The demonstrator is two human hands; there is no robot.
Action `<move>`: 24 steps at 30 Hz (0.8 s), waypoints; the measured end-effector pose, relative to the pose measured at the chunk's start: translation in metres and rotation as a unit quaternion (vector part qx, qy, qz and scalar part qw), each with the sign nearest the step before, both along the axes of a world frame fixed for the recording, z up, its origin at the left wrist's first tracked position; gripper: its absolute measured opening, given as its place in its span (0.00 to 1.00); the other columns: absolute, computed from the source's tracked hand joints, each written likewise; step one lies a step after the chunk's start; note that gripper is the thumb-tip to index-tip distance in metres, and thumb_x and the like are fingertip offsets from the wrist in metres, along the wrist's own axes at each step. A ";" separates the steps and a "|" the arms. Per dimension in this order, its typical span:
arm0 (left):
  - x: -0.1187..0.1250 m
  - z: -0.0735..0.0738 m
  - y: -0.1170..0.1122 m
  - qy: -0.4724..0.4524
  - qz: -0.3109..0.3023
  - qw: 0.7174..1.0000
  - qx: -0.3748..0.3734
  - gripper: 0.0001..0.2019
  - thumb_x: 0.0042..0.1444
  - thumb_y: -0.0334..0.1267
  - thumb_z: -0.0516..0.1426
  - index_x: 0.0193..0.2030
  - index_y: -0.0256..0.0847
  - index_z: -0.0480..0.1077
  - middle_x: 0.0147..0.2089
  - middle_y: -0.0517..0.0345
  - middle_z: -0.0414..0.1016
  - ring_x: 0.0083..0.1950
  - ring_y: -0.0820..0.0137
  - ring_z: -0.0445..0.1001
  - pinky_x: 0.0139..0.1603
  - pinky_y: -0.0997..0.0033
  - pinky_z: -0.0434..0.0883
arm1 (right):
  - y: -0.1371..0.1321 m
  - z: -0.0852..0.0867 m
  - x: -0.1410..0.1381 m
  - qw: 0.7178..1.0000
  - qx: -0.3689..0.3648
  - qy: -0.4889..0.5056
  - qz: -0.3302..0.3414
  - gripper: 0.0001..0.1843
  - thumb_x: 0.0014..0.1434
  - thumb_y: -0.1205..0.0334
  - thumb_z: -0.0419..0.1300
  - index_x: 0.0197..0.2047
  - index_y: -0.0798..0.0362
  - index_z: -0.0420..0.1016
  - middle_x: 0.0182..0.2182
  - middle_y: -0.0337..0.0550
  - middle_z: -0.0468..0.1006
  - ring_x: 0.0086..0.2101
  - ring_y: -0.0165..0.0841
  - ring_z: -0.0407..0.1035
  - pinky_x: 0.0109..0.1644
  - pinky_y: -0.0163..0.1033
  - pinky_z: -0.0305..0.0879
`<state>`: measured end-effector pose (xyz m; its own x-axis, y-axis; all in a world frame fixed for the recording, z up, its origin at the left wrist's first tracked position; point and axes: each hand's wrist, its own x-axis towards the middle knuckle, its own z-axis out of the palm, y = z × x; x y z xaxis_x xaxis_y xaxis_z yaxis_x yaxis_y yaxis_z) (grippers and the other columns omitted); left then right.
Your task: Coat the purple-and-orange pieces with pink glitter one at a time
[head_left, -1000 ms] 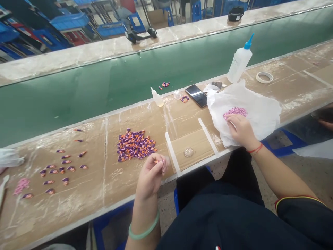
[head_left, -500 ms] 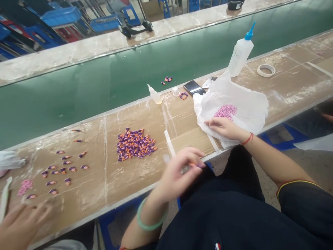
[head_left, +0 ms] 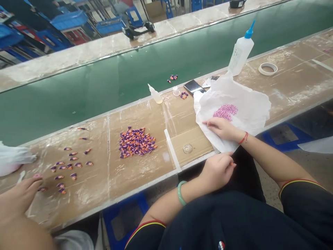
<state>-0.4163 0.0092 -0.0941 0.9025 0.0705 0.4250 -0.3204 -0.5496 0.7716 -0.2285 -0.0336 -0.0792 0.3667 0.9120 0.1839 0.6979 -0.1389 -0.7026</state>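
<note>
My left hand (head_left: 218,169) is curled closed just below the bench edge, pinching a small orange piece that barely shows. My right hand (head_left: 220,126) rests on a crumpled white plastic bag (head_left: 249,104), fingers pinched at its near edge beside a heap of small pink beads (head_left: 225,111). A pile of purple-and-orange pieces (head_left: 136,142) lies on the cardboard-covered bench (head_left: 109,184) to the left. A small clear dish (head_left: 187,148) sits between my hands, near the bench edge.
Another person's hand (head_left: 19,194) reaches in at lower left beside scattered purple pieces (head_left: 68,166). A big glue bottle (head_left: 240,52), a small bottle (head_left: 155,94), a phone (head_left: 194,86) and a tape roll (head_left: 267,68) line the back. A green conveyor belt (head_left: 104,83) runs behind.
My left hand moved right from the pile, past the dish, and dropped below the bench edge. My right hand shifted to the bag's near edge. Another person's hand came in at lower left.
</note>
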 end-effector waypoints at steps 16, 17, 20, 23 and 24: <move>0.065 0.081 0.137 0.236 -0.106 0.930 -0.262 0.10 0.53 0.36 0.65 0.31 0.39 0.68 0.45 0.46 0.79 0.60 0.56 0.74 0.56 0.57 0.72 | 0.013 -0.028 -0.030 0.986 0.072 -0.150 0.032 0.13 0.64 0.70 0.51 0.45 0.52 0.76 0.48 0.52 0.81 0.53 0.44 0.72 0.55 0.54 0.71; 0.081 0.076 0.149 0.267 -0.102 0.915 -0.285 0.10 0.51 0.36 0.66 0.31 0.38 0.68 0.49 0.44 0.78 0.59 0.56 0.74 0.56 0.57 0.72 | 0.013 -0.028 -0.032 0.984 0.076 -0.156 0.029 0.13 0.65 0.70 0.51 0.44 0.53 0.76 0.48 0.53 0.81 0.53 0.45 0.72 0.55 0.54 0.71; 0.110 0.053 0.168 0.298 -0.002 0.894 -0.336 0.14 0.44 0.36 0.69 0.29 0.36 0.67 0.57 0.44 0.72 0.54 0.61 0.75 0.53 0.60 0.72 | 0.012 -0.026 -0.040 0.981 0.093 -0.167 0.014 0.12 0.65 0.70 0.51 0.42 0.53 0.76 0.48 0.52 0.82 0.53 0.44 0.72 0.55 0.52 0.72; 0.116 0.034 0.173 0.300 0.047 0.886 -0.349 0.18 0.41 0.39 0.70 0.28 0.37 0.64 0.55 0.46 0.72 0.49 0.66 0.75 0.50 0.62 0.72 | 0.006 -0.020 -0.039 0.980 0.107 -0.165 -0.043 0.12 0.66 0.69 0.50 0.39 0.52 0.74 0.47 0.51 0.81 0.50 0.42 0.73 0.53 0.50 0.72; 0.115 0.031 0.174 0.299 0.051 0.886 -0.351 0.19 0.42 0.40 0.70 0.28 0.37 0.63 0.53 0.47 0.72 0.48 0.67 0.75 0.50 0.62 0.72 | 0.003 -0.018 -0.036 0.978 0.108 -0.162 -0.070 0.12 0.67 0.69 0.50 0.38 0.51 0.74 0.45 0.51 0.81 0.47 0.42 0.74 0.52 0.50 0.71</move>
